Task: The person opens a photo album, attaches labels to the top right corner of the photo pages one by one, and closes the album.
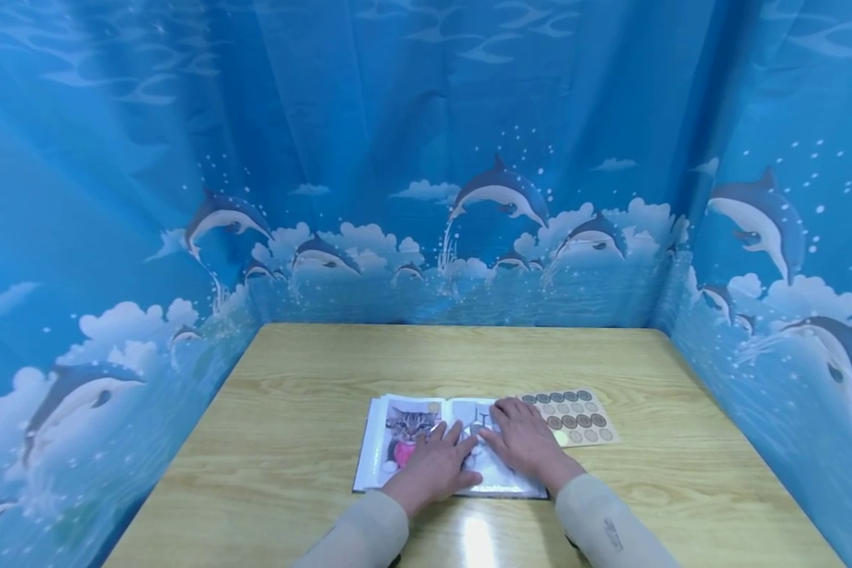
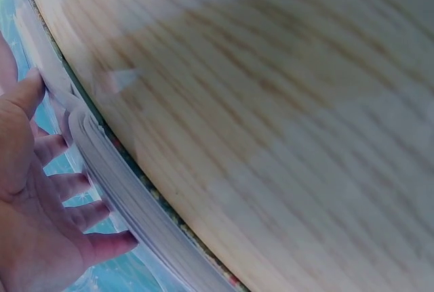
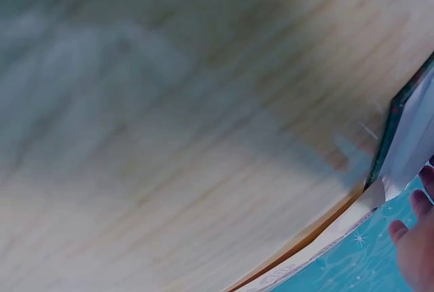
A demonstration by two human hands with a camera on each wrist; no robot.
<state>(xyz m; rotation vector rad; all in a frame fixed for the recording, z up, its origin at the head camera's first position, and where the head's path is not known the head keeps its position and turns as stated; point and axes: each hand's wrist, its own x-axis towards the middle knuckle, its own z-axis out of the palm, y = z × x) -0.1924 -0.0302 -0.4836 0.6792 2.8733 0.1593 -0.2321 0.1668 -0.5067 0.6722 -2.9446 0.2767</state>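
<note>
An open photo album (image 1: 375,442) lies on the wooden table, its left page showing a cat picture (image 1: 410,426). My left hand (image 1: 436,465) rests with spread fingers over the middle of the album, across the lower part of both pages. On the right page, which has a grey line picture partly hidden under my fingers, my right hand (image 1: 528,442) lies with its fingers extended. In the left wrist view the album's stacked page edges (image 2: 129,190) show beside the spread fingers. The right wrist view catches the album's dark cover edge (image 3: 388,136) and part of my right hand (image 3: 417,244).
A sheet of round stickers (image 1: 589,418) in dark and light rows lies right of the album, partly behind my right hand. The wooden table (image 1: 291,410) is bordered by blue dolphin-print curtains (image 1: 397,158) at the back and both sides.
</note>
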